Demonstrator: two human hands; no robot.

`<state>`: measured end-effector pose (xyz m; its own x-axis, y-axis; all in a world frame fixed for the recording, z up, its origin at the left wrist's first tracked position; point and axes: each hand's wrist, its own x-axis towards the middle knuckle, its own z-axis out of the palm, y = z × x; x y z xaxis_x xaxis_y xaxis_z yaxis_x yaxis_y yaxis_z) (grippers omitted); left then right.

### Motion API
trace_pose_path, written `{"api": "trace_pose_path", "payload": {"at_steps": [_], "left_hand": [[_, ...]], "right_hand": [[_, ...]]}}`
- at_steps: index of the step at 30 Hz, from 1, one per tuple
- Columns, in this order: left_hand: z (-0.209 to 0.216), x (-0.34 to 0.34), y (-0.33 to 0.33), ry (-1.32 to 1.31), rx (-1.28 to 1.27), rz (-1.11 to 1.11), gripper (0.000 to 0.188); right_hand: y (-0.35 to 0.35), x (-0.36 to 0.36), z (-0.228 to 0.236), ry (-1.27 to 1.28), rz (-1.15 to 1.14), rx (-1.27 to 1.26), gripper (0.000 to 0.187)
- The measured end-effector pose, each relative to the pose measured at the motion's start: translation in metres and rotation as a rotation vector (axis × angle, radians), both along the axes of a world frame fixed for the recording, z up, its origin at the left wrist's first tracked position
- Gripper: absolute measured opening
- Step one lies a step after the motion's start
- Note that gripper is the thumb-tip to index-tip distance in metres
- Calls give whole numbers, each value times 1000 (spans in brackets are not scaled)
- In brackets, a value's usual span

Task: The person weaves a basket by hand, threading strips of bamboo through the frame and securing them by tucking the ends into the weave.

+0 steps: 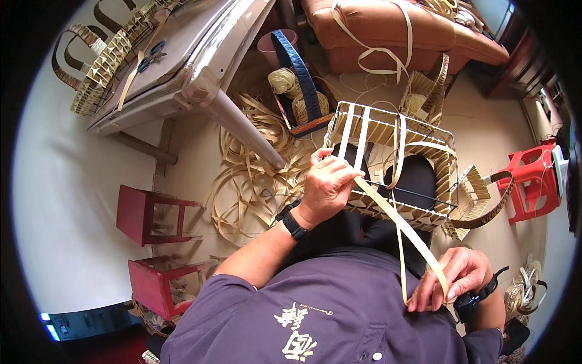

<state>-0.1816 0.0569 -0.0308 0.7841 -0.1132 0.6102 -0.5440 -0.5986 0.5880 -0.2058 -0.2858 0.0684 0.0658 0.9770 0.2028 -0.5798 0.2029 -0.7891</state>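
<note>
On my lap rests a rectangular basket frame (pixel 451 176) of dark wire, its sides wrapped in pale flat strips. Two parallel strips (pixel 362 136) cross its left part, and another strip loops loosely over its middle. My left hand (pixel 332 185) pinches a pale weaving strip (pixel 400 223) at the frame's near left edge. From there the strip runs down to the right, where my right hand (pixel 453 278) has its fingers closed round it near my chest. A thinner length hangs beside it and bends up at my right fingertips.
A table (pixel 200 67) with scissors (pixel 151 56) and baskets stands at left. Loose strips (pixel 257 136) pile on the floor beside a blue-handled basket (pixel 297 73). Two red wooden stools (pixel 134 215) are at left, a red plastic stool (pixel 530 182) at right, a brown sofa (pixel 388 33) ahead.
</note>
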Motion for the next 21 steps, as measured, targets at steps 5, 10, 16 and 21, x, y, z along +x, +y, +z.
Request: {"api": "trace_pose_path", "payload": {"at_steps": [5, 10, 16, 21], "left_hand": [[3, 2, 3, -33, 20, 1, 17], [2, 3, 0, -28, 1, -11, 18], [3, 4, -2, -83, 6, -15, 18], [0, 3, -1, -91, -7, -21, 17]], "right_hand": [[46, 15, 20, -417, -116, -352, 21], [77, 38, -1, -1527, -1106, -950, 24], [94, 69, -31, -1498, -1211, -1068, 27], [82, 60, -29, -950, -1257, -562, 12]]}}
